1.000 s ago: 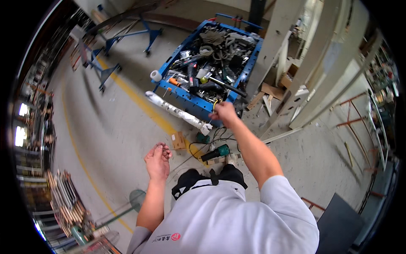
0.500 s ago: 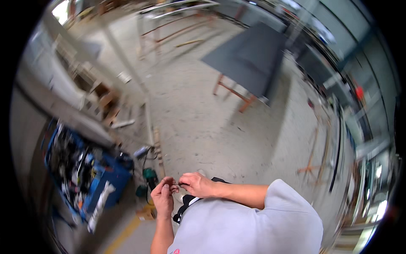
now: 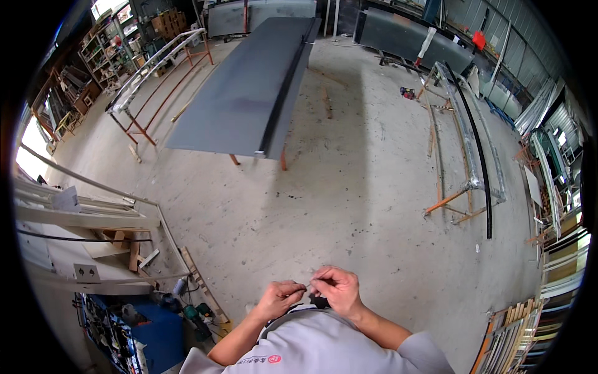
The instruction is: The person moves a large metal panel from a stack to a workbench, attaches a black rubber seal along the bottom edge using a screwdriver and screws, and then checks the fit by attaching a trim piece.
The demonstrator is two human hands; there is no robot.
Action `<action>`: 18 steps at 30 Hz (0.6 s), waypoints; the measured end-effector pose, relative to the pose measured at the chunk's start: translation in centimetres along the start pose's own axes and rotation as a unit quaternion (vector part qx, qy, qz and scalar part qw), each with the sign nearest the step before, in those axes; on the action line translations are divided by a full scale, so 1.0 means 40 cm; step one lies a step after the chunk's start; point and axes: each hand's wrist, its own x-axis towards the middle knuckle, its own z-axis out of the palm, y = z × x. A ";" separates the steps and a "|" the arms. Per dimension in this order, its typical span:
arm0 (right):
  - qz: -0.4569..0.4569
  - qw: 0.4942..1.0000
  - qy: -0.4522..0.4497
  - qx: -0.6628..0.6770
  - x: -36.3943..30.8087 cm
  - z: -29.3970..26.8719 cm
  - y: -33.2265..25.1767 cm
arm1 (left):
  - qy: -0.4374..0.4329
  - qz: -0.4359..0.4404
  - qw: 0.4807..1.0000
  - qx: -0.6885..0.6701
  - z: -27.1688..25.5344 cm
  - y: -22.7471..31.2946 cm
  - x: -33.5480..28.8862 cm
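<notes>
Close in front of my light grey shirt, my left hand [image 3: 280, 300] and my right hand [image 3: 338, 290] are raised with their fingertips almost meeting. Both are closed in a pinch. Something small and thin seems to lie between the fingertips, too fine to name. Beyond the hands is bare concrete floor [image 3: 261, 243]. Nearest on the left are a green power tool [image 3: 197, 319] and a wooden strip [image 3: 202, 283] on the floor.
A large grey panel [image 3: 230, 93] with a black strip rests on orange legs ahead. At right, a metal trestle [image 3: 470, 156] carries a long black bar [image 3: 476, 134]. A blue bin [image 3: 161, 336] of tools stands lower left; a rack of strips [image 3: 511, 324] lower right.
My view has swung to the right, so the grey panel now appears ahead and left. My hands have shifted to the middle of the picture, fingertips still close together.
</notes>
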 end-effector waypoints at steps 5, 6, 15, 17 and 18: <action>-0.027 0.997 0.057 0.036 0.159 -0.300 -0.039 | -0.086 0.092 0.991 0.033 0.140 0.055 0.341; -0.005 0.997 0.044 0.064 0.205 -0.352 -0.046 | -0.117 0.061 0.990 0.041 0.145 0.063 0.412; -0.074 0.988 0.093 -0.100 0.797 -0.782 -0.103 | -0.179 0.075 0.981 0.005 0.154 0.036 1.189; -0.050 0.992 0.095 -0.061 0.939 -0.854 -0.165 | -0.180 0.066 0.981 -0.029 0.152 0.071 1.375; -0.021 0.993 0.118 -0.024 1.009 -0.888 -0.208 | -0.194 0.094 0.976 -0.026 0.142 0.079 1.478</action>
